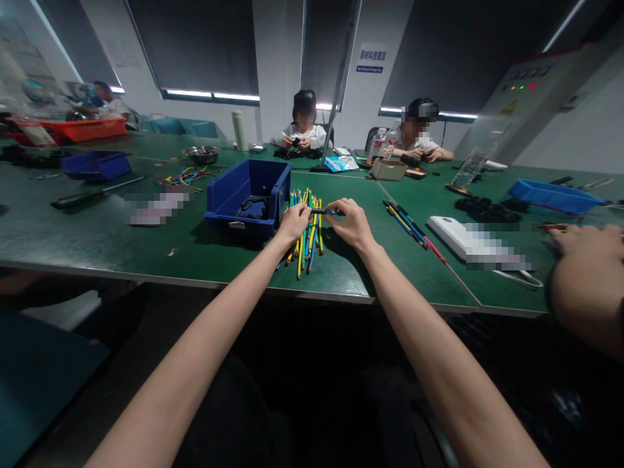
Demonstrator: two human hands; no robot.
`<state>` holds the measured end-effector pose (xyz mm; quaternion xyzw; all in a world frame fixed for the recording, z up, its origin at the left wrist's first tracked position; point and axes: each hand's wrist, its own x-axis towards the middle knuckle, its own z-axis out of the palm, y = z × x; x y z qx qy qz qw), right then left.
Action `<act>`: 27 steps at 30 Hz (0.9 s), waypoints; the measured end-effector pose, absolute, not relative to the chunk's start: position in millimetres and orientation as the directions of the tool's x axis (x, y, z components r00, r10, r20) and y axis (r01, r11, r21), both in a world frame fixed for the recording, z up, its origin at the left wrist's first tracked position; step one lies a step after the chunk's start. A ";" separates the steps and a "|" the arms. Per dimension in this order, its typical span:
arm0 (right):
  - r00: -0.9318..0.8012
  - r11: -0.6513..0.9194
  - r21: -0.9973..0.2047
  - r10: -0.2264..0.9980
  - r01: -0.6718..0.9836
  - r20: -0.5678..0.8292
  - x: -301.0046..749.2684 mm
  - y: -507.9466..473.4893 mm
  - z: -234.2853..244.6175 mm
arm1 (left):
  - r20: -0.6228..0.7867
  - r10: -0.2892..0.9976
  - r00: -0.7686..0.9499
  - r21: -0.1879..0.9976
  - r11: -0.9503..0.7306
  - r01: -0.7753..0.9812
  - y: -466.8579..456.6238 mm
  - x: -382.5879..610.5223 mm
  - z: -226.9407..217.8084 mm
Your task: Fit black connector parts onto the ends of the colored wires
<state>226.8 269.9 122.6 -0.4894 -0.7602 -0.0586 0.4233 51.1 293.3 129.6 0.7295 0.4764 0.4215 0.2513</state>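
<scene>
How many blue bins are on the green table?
3: a large bin beside the left hand, a small bin farther left, and a brighter shallow bin at far right, beyond another person's hand. More may be hidden behind the clutter.

The deep blue bin (219, 214) looks like smooth plastic with a soft sheen. The green surface (351, 276) beneath it is smooth and faintly glossy (pale light smears across it). Right of the bin, the wires (305, 244) wear smooth plastic-looking sleeves; behind it to the left, the bowl (213, 156) is shiny metal. The box (389, 170) beyond its right appears matt card.
</scene>
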 end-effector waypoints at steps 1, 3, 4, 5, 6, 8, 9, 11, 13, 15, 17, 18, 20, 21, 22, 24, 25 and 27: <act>-0.165 0.520 -0.326 0.692 0.789 0.703 226.4 269.7 122.7 | 0.371 0.908 0.193 0.769 -0.417 0.484 292.5 50.9 130.3; -0.172 0.525 -0.327 0.693 0.786 0.700 225.7 269.3 123.1 | 0.360 0.913 0.190 0.783 -0.407 0.471 291.0 50.7 131.6; -0.171 0.522 -0.326 0.695 0.788 0.698 225.5 269.1 123.4 | 0.352 0.917 0.189 0.794 -0.399 0.459 290.6 50.8 131.9; -0.168 0.515 -0.325 0.697 0.793 0.697 225.3 268.7 123.8 | 0.344 0.920 0.188 0.805 -0.392 0.445 290.4 51.0 131.9; -0.165 0.507 -0.321 0.700 0.800 0.695 225.2 268.4 124.2 | 0.338 0.922 0.188 0.816 -0.386 0.429 290.4 51.2 131.7; -0.158 0.493 -0.314 0.703 0.812 0.693 225.1 267.9 124.9 | 0.335 0.924 0.186 0.833 -0.383 0.399 291.0 51.7 130.8; -0.156 0.486 -0.313 0.705 0.816 0.692 225.2 267.8 125.2 | 0.339 0.923 0.183 0.838 -0.384 0.388 291.5 51.9 130.3; -0.155 0.478 -0.314 0.714 0.820 0.683 225.6 268.0 125.3 | 0.346 0.921 0.181 0.839 -0.390 0.379 292.2 52.2 129.5; -0.154 0.472 -0.319 0.724 0.822 0.673 226.1 268.4 124.9 | 0.350 0.918 0.187 0.836 -0.396 0.380 292.4 52.3 129.3; -0.145 0.463 -0.334 0.735 0.821 0.662 226.3 268.5 124.2 | 0.357 0.913 0.196 0.831 -0.406 0.379 292.3 52.1 129.5; -0.127 0.450 -0.369 0.756 0.813 0.642 226.1 268.1 123.6 | 0.365 0.908 0.206 0.825 -0.418 0.381 292.2 51.9 129.6; -0.113 0.440 -0.393 0.770 0.807 0.628 226.0 267.7 123.3 | 0.371 0.903 0.216 0.816 -0.428 0.388 292.3 51.7 129.5; -0.079 0.415 -0.440 0.793 0.797 0.604 225.8 267.0 122.9 | 0.388 0.888 0.247 0.786 -0.459 0.414 292.8 51.4 128.9; -0.065 0.403 -0.457 0.802 0.793 0.594 225.8 267.0 122.8 | 0.398 0.879 0.263 0.770 -0.476 0.425 293.2 51.2 128.3; -0.051 0.391 -0.470 0.808 0.791 0.587 225.9 267.1 122.7 | 0.406 0.870 0.279 0.755 -0.492 0.433 293.7 51.1 127.7; -0.034 0.376 -0.485 0.816 0.790 0.577 226.3 268.0 122.7 | 0.417 0.855 0.307 0.738 -0.516 0.436 294.7 50.6 126.2; -0.031 0.371 -0.491 0.820 0.788 0.571 226.5 268.5 122.8 | 0.421 0.850 0.316 0.734 -0.524 0.432 295.1 50.3 125.5; -0.023 0.362 -0.503 0.828 0.785 0.560 226.9 269.4 123.1 | 0.435 0.837 0.332 0.724 -0.544 0.424 295.5 49.8 124.6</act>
